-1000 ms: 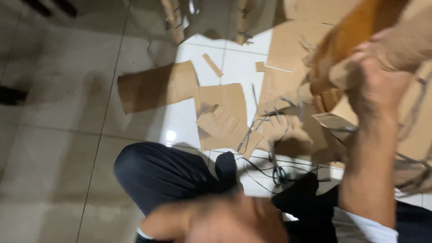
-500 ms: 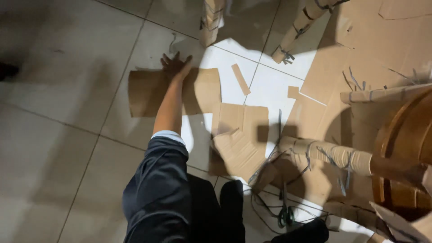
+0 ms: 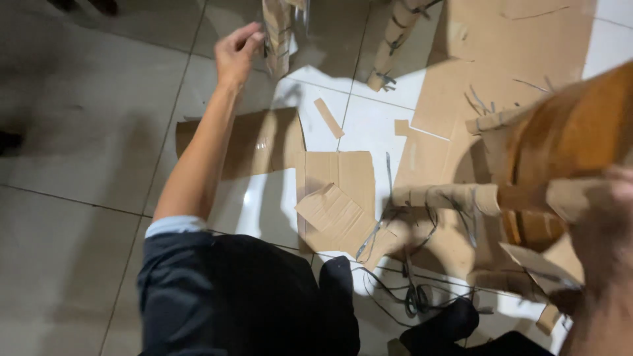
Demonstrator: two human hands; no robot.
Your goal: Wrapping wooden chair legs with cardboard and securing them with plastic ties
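Tile floor [image 3: 79,151] buried in cardboard scraps [image 3: 333,211]; left hand [image 3: 236,51], fingers loosely open, nears a wrapped leg [image 3: 277,33]. Right hand [image 3: 603,240] blurred, can't tell its grip. Loose straps [image 3: 402,290] could snag feet.

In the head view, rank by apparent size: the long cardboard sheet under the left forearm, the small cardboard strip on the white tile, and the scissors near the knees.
1. Long cardboard sheet, clearly largest.
2. Scissors and small cardboard strip look alike; the scissors are partly hidden among straps, so I won't rank them.

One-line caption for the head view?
Left hand reaches toward a cardboard-wrapped leg above floor scraps; right hand steadies wrapped wooden furniture.
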